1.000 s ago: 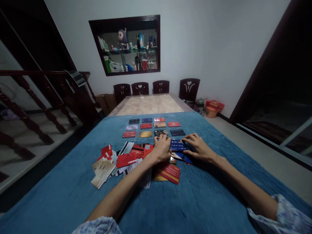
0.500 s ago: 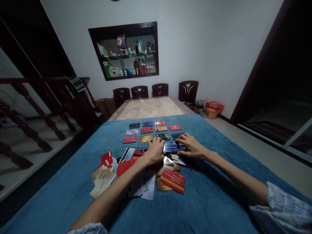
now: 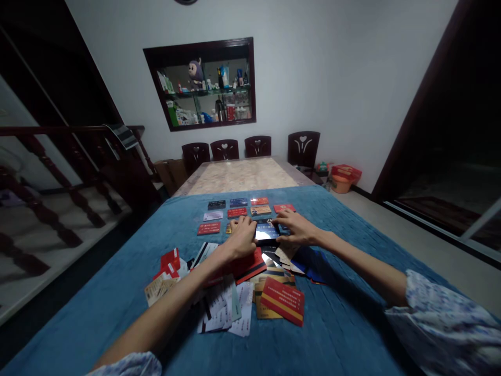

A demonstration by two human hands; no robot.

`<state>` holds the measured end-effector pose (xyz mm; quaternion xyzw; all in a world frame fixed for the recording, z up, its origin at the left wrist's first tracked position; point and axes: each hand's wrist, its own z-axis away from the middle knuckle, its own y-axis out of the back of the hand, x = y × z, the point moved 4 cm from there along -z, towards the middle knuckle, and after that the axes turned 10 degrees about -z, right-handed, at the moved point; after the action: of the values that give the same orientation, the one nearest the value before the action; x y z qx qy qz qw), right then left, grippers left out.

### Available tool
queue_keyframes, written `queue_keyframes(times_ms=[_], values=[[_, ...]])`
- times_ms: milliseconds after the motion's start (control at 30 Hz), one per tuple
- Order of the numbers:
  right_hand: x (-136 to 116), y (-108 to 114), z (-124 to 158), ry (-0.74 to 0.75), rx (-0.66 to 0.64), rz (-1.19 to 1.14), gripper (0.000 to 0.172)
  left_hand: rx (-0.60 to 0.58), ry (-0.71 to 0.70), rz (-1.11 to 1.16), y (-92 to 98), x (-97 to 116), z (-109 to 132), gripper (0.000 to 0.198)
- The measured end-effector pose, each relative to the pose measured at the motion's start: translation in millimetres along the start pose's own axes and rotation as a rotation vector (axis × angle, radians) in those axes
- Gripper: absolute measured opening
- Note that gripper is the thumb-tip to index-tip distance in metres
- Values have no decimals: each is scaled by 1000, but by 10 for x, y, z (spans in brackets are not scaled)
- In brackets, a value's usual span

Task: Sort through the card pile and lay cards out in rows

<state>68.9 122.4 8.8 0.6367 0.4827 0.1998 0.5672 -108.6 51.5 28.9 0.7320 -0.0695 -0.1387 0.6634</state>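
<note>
Between my two hands is a blue card point(image 3: 266, 230) with glare on it, held by its side edges. My left hand point(image 3: 243, 235) grips its left edge, and my right hand point(image 3: 295, 228) has the right edge between thumb and fingers. Beyond them lie rows of cards, among them a red card point(image 3: 209, 228), a white card point(image 3: 213, 215) and an orange card point(image 3: 260, 210). A yellow card is mostly hidden by my left hand. Nearer me are loose piles: a red card with a yellow stripe point(image 3: 282, 301), white cards point(image 3: 241, 313) and dark blue cards point(image 3: 313, 263).
A blue cloth point(image 3: 129, 292) covers the near part of the table. Its far part is a bare marbled tabletop point(image 3: 242, 175) with dark chairs point(image 3: 303, 149) behind. A wooden railing point(image 3: 58, 183) is at the left, and an orange bucket point(image 3: 340, 183) stands on the floor at the right.
Both hands have moved slightly forward and left with the blue card, which now overlaps the nearest row. More of the loose cards beneath my arms shows.
</note>
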Motion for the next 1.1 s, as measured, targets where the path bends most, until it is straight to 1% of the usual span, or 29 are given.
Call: queue_keyframes(times_ms=[133, 233, 433, 633, 800, 933, 1100], values=[[23, 13, -161, 11, 8, 1, 53, 10, 6, -18, -57, -142, -94, 36], [48, 8, -283, 19, 2, 12, 50, 4, 12, -23, -92, -237, -161, 38], [156, -47, -521, -28, -15, 3, 50, -2, 44, -37, -78, -384, -260, 41], [218, -64, -740, -41, -37, 31, 49, -5, 68, -63, -71, -527, -337, 35], [214, -75, -901, -55, -48, 50, 47, -5, 83, -88, -86, -656, -411, 38], [181, -73, -990, -110, -79, 71, 44, -3, 93, -111, -134, -768, -494, 43], [154, -60, -1107, -174, -115, 113, 45, -19, 102, -108, -185, -875, -586, 41]])
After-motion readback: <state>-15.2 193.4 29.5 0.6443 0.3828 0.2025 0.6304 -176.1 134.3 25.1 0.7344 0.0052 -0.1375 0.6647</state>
